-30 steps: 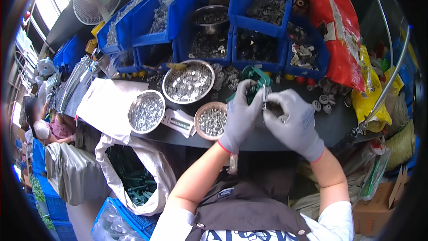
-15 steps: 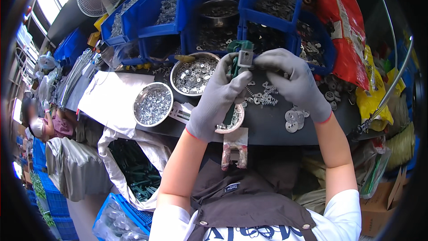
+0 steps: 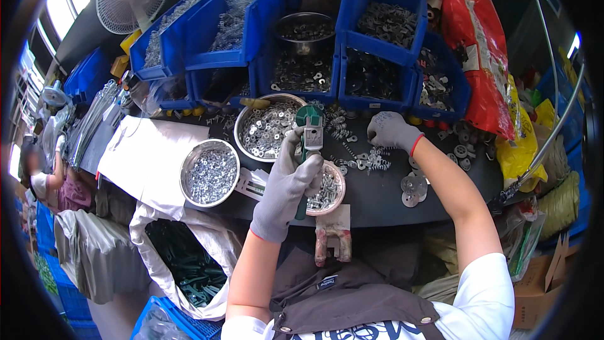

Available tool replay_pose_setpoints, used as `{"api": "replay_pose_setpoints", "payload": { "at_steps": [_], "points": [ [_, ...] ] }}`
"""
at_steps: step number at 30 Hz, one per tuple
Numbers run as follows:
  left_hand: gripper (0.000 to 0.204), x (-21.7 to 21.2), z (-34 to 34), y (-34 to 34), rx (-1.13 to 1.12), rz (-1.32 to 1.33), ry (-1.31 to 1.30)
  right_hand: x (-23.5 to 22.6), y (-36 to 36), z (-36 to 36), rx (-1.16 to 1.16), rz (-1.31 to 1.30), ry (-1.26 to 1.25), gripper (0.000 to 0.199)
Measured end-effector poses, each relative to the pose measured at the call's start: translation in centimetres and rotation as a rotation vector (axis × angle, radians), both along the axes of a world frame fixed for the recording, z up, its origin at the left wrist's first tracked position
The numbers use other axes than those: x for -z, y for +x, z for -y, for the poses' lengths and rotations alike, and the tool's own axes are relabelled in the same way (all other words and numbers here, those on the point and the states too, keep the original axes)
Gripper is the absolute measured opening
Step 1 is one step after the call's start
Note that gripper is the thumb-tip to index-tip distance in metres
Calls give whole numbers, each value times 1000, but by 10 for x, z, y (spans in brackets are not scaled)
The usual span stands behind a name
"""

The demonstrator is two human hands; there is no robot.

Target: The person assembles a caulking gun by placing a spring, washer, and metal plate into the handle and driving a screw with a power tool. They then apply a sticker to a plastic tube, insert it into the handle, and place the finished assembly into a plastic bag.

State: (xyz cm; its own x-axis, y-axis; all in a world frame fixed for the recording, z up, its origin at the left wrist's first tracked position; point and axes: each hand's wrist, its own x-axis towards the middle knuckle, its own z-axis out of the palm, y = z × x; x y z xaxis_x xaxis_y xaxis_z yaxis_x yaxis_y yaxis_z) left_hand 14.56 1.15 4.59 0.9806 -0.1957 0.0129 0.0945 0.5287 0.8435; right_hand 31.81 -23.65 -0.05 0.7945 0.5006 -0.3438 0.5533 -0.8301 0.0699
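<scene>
From overhead, a red bag (image 3: 475, 44) stands at the bench's right, yellow packets (image 3: 525, 145) below it. The left hand (image 3: 286, 186) grips a green tool (image 3: 307, 145) upright over a small bowl (image 3: 327, 189). The right hand (image 3: 390, 129), fingers curled, reaches among loose springs (image 3: 371, 160); dark benchtop (image 3: 377, 192) lies open near the front edge.

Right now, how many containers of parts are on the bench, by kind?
Blue plastic bins: 6 that I can tell apart
Metal bowls: 3, two on the bench, one in a bin
Pink-rimmed bowl: 1, by the left hand
Total: 10
</scene>
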Motion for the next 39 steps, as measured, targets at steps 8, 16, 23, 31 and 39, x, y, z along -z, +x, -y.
{"api": "replay_pose_setpoints", "payload": {
  "at_steps": [8, 16, 23, 31, 39],
  "points": [
    [57, 7, 15, 2, 19, -30, -15, -9, -5, -2, -39, 24, 34, 22],
    [58, -1, 19, -13, 22, -48, -44, 1, -6, -17, -30, 146, -155, 24],
    [64, 0, 29, -16, 185, 29, 8, -56, -127, -9, 340, 7, 1473, 20],
    [83, 23, 82, -17, 422, 20, 199, -23, -199, 26, 378, 138, 1759, 16],
    [76, 24, 133, -22, 469, 44, 412, -30, -269, 165, 644, 1087, 1387, 6]
  ]
}}
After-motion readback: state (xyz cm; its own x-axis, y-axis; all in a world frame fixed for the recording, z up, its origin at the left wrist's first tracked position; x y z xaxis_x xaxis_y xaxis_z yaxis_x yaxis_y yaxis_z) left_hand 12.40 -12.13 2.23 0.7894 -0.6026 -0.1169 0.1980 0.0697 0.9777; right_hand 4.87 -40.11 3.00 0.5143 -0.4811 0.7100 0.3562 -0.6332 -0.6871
